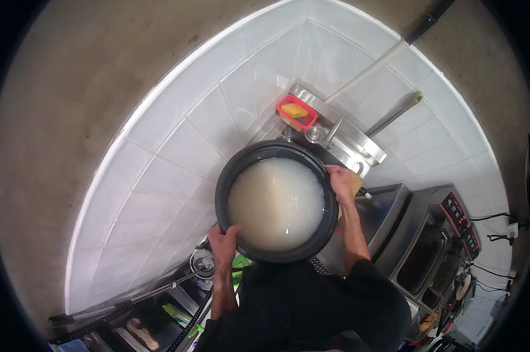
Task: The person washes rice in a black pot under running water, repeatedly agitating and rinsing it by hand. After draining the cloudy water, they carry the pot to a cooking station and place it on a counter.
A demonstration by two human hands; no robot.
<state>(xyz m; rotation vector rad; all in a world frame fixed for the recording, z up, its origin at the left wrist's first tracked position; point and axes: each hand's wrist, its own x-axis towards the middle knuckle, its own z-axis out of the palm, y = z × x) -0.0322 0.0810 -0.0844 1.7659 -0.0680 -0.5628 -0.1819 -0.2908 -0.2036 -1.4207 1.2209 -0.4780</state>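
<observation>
Between my hands is a large round black pot (226,187) holding cloudy whitish liquid (276,204). My left hand (223,243) grips its rim at the lower left, thumb over the edge. On the opposite side, my right hand (340,180) grips the rim at the upper right. A yellowish cloth or pad (356,182) shows beside the right hand; whether the hand holds it is unclear. The pot hides what lies directly beneath it. Beyond its far rim is a stainless steel sink or stove unit (353,147) in the tiled corner.
A red-rimmed plastic tub (296,112) with a yellow sponge-like item stands in the corner. Two long handles lean there, one a pale pole (366,70). At right is a stainless electric fryer (423,255). At lower left, a shelf (155,308) bears several items.
</observation>
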